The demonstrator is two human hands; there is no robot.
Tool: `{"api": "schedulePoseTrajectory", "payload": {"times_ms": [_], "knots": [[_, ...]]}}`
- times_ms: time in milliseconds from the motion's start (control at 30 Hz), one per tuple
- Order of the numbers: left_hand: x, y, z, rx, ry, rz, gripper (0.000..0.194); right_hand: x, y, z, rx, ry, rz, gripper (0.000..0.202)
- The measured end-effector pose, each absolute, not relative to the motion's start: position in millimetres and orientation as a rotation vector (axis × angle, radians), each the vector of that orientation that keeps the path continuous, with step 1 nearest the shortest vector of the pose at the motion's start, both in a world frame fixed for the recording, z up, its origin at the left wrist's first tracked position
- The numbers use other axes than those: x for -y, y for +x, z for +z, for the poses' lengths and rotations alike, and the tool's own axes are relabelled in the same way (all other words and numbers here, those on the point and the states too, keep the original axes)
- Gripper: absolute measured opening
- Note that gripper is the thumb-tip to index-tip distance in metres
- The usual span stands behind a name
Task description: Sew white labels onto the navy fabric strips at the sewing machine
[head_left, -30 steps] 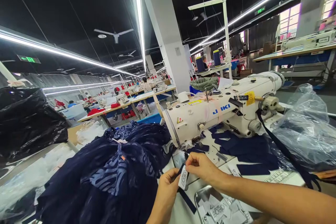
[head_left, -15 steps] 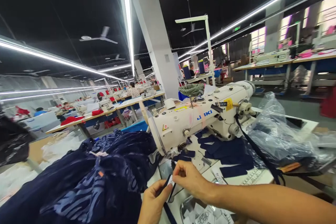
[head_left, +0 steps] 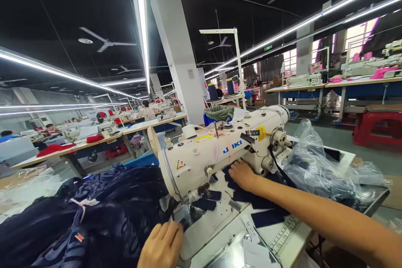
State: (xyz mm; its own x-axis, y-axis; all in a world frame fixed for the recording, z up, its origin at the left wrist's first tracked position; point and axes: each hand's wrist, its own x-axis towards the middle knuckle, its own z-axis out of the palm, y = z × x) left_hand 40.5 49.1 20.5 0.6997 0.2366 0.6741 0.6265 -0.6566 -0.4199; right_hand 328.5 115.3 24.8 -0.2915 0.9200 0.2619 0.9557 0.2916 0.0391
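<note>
My left hand (head_left: 161,245) is closed, fingers curled, at the front edge of the sewing machine (head_left: 216,150) bed, beside a heap of dark navy garments (head_left: 94,217). What it grips, if anything, is hidden. Under the machine's arm, my right hand (head_left: 242,174) is down among several navy fabric strips (head_left: 270,217), its fingers bent together and their tips hidden. A short navy piece (head_left: 205,202) lies close to the needle area. White labels (head_left: 256,255) sit in a shiny tray at the bottom, in front of the machine.
Clear plastic bags (head_left: 314,167) lie right of the machine. Thread cones (head_left: 212,91) stand behind it, near a white pillar (head_left: 176,46). A red stool (head_left: 377,125) is on the floor at right. Other sewing tables (head_left: 138,127) line the room, with people far back.
My hands have separated. The right hand left the white label and navy strip held with the left and reached under the machine's arm. My left hand moved down and left; the view shifted right.
</note>
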Motion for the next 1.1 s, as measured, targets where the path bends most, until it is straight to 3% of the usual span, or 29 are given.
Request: {"api": "schedulePoseTrajectory", "payload": {"times_ms": [133,400,600,833,1100], "knots": [[-68,66,6,0.557,-2.224,-0.58,0.039,-127,333,16,2.405,-1.794,-0.388,0.019],[-67,69,-18,0.617,-2.307,-0.356,0.021,-103,287,11,2.522,-1.534,-0.505,0.024],[-61,70,-17,0.678,-2.318,-0.339,0.023,-81,246,-12,2.608,-1.388,-0.381,0.012],[-59,68,-20,0.722,-2.334,-0.356,0.024,-78,273,-16,2.623,-1.284,0.032,0.027],[-58,66,-22,0.743,-2.334,-0.354,0.021,-78,276,-19,2.51,-1.231,0.053,0.021]]}}
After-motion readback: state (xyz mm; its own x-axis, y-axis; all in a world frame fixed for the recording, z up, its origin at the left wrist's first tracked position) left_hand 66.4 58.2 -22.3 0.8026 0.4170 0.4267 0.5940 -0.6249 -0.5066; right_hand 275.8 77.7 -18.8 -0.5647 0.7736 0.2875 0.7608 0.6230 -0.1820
